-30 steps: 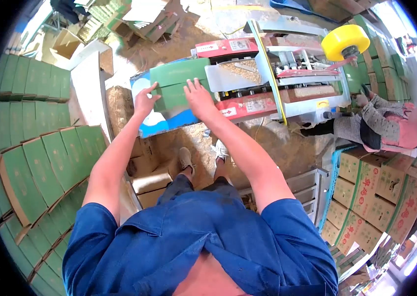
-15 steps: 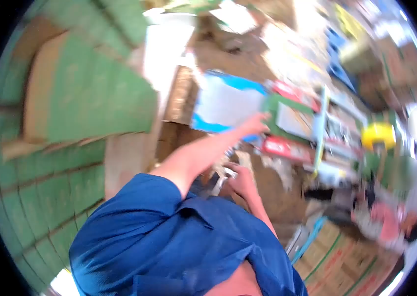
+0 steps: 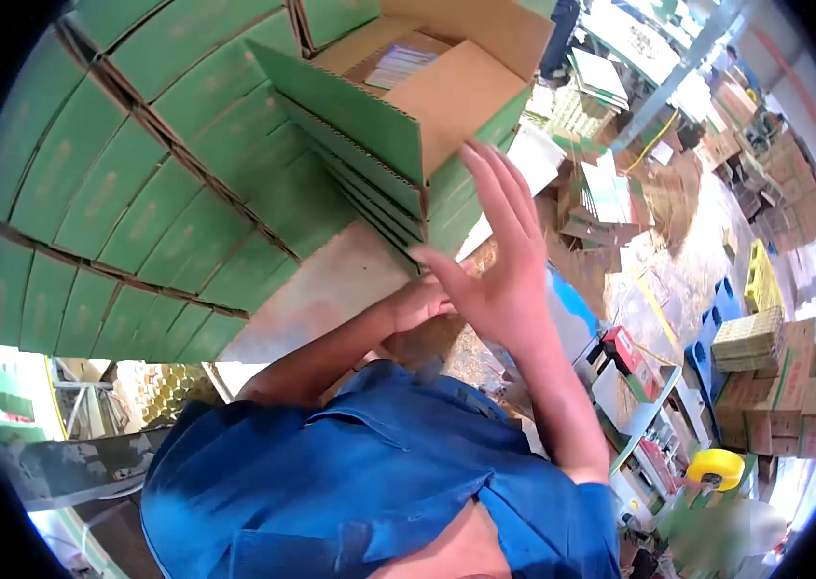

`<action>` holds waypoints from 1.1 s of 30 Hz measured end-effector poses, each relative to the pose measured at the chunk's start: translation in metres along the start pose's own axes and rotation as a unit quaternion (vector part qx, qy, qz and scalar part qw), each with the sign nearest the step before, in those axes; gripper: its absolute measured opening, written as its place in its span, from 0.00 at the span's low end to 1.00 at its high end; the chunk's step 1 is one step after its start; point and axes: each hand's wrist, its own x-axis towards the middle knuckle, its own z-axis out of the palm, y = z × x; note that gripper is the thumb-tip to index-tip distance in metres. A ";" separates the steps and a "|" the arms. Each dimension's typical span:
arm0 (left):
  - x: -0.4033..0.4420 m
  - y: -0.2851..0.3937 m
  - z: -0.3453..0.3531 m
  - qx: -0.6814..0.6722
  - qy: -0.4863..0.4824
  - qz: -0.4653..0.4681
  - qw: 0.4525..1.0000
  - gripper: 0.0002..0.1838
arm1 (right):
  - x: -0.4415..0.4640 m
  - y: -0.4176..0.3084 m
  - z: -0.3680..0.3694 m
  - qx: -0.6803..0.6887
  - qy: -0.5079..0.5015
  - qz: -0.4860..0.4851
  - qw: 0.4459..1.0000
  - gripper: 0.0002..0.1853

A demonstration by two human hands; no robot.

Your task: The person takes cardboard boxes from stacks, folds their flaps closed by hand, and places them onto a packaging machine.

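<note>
My right hand (image 3: 504, 261) is raised with its thumb and fingers apart, holding nothing I can see. Its fingertips are at the near corner of an open green cardboard box (image 3: 359, 106); I cannot tell whether they touch. The box is brown inside, its flaps stand out, and pale printed items (image 3: 400, 66) lie in it. Under it are layered green cardboard edges (image 3: 379, 198). Lower down, my left hand (image 3: 417, 307) has curled fingers, partly behind the right hand, over a pale board-like surface (image 3: 321, 289). What it grips, if anything, is hidden.
Green cartons (image 3: 109, 193) are stacked high on the left. On the right are a yellow tape roll (image 3: 717, 469), a red box (image 3: 623, 349), a blue pallet (image 3: 707, 338) and stacked brown cartons (image 3: 774, 396). A grey metal beam (image 3: 89, 468) is at lower left.
The view has turned left toward the green cartons. My left hand has drawn back from the blue-edged sheet, and my right hand has risen and spread its fingers. The open box has come into view.
</note>
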 end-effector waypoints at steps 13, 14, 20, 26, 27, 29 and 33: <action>0.011 0.055 0.079 -0.184 -0.135 0.171 0.958 0.47 | -0.021 -0.004 -0.119 0.136 0.040 0.166 0.976 0.12; 0.019 0.057 0.090 -0.146 -0.219 0.149 0.953 0.44 | -0.049 0.000 -0.141 0.114 0.055 0.149 0.981 0.15; 0.088 -0.069 0.109 -0.291 -0.255 0.013 0.922 0.31 | -0.188 0.036 -0.205 -0.088 -0.010 0.388 0.917 0.26; 0.137 -0.203 0.015 -0.333 -0.113 -0.140 0.926 0.24 | -0.290 0.137 -0.179 -0.112 -0.091 0.366 0.919 0.20; 0.138 -0.214 0.002 -0.337 -0.112 -0.149 0.923 0.24 | -0.308 0.156 -0.179 -0.127 -0.109 0.347 0.923 0.20; 0.140 -0.230 -0.021 -0.205 0.004 -0.143 0.968 0.31 | -0.341 0.199 -0.175 -0.176 -0.156 0.308 0.922 0.22; 0.135 -0.213 -0.033 0.304 0.120 0.078 0.942 0.44 | -0.435 0.277 -0.154 -0.151 -0.149 0.380 0.900 0.23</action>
